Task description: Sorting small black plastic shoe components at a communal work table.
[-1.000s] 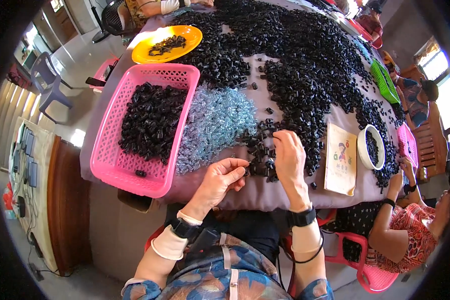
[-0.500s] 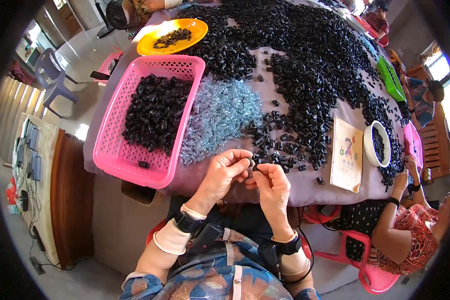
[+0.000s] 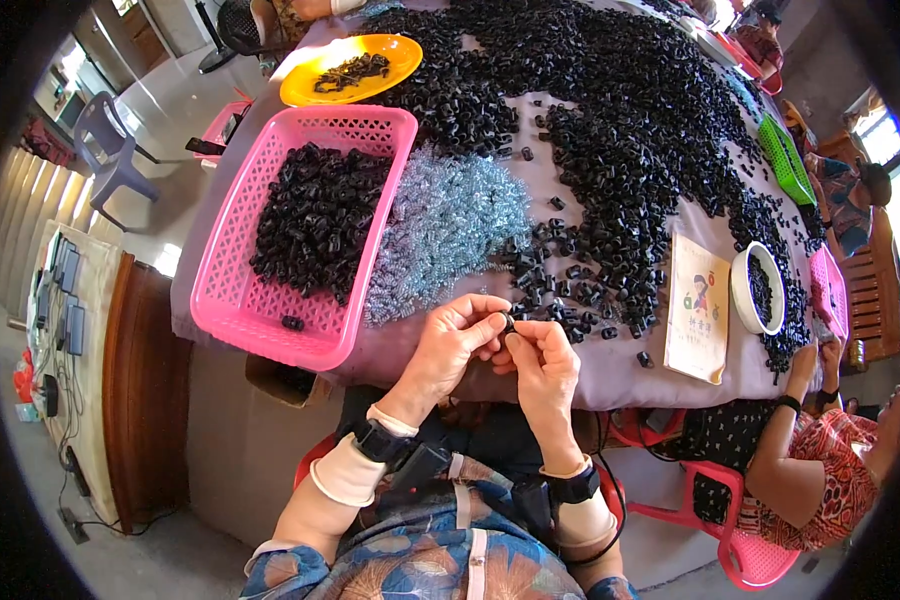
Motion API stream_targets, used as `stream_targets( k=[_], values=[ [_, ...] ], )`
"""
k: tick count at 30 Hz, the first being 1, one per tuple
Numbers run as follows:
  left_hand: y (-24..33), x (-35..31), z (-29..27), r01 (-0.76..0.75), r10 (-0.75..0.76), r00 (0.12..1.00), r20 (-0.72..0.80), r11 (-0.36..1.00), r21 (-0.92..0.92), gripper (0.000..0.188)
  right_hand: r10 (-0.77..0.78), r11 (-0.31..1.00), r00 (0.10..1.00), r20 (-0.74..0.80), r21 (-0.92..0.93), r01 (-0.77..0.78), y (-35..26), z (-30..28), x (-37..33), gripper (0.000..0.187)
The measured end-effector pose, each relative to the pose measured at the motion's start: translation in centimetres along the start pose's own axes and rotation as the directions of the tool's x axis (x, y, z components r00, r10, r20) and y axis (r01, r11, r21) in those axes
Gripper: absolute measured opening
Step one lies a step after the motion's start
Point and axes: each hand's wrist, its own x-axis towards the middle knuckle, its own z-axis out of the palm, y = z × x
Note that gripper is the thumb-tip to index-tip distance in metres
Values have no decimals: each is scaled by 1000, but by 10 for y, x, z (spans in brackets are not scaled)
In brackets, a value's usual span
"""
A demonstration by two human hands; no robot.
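My left hand and my right hand meet over the table's near edge, both with fingers pinched closed. Between the fingertips is a small black plastic part, mostly covered, its exact kind unclear. Just beyond my hands lie loose black plastic parts on the pale cloth. A heap of small, shiny, pale-blue coiled springs lies beyond my left hand. Left of it stands a pink openwork basket partly filled with black parts.
A yellow plate with dark bits sits at the far left. To the right are a paper booklet, a white bowl and a green basket. Another person sits at the right on a pink chair.
My fingertips have drawn closer together around the small black part, covering more of it. The view has shifted slightly; the baskets and piles look the same.
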Motion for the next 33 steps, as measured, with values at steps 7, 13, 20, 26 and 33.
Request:
stream_targets(
  k=[7, 13, 20, 26, 33],
  values=[
    [1, 2, -1, 1, -1, 1000, -11, 1000, -6, 15, 1, 1000, 1000, 24, 0, -1, 0, 2, 4, 8],
    [3, -1, -3, 6, -6, 999, 45, 1000, -1, 18, -26, 998, 999, 22, -61, 27, 7, 0, 5, 12],
    [-3, 1, -11, 24, -8, 991, 134, 992, -120, 19, 48, 985, 995, 89, 161, -62, 4, 8, 2, 18],
    [0, -2, -7, 13, -3, 995, 96, 995, -98, 15, 22, 989, 995, 98, 142, -36, -1, 12, 3, 20],
    [-1, -2, -12, 66, -33, 986, 162, 976, -206, 15, 14, 990, 990, 139, 136, -33, 6, 8, 3, 24]
  ],
)
